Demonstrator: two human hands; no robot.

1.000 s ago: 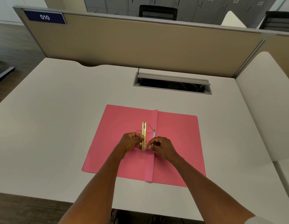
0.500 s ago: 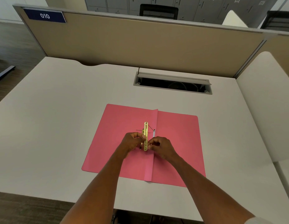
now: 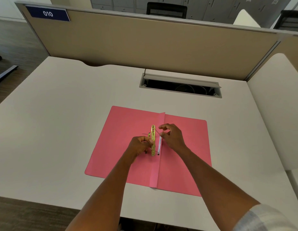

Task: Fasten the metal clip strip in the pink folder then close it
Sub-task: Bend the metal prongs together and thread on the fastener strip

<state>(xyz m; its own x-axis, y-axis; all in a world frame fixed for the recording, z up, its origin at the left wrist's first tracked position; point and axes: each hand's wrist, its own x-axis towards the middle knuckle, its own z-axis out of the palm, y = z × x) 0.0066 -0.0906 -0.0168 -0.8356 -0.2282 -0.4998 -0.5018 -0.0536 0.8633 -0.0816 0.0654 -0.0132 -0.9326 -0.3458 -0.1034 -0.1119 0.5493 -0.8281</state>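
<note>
A pink folder (image 3: 121, 142) lies open and flat on the white desk, its spine fold running toward me. A gold metal clip strip (image 3: 153, 132) lies lengthwise just left of the spine, with thin dark prongs sticking out beside it. My left hand (image 3: 139, 145) pinches the strip at its middle from the left. My right hand (image 3: 172, 136) hovers over the spine to the strip's right, fingers curled and apart, fingertips by a thin white strip (image 3: 160, 145) along the fold. Whether they touch it I cannot tell.
A grey cable slot (image 3: 180, 85) with a raised lid opens in the desk behind the folder. A tan partition (image 3: 144, 42) closes off the far edge. A second white desk surface (image 3: 278, 100) adjoins on the right.
My right hand has let go of the strip's near end and moved up and to the right, fingers spreading. The left hand keeps its hold on the strip.
</note>
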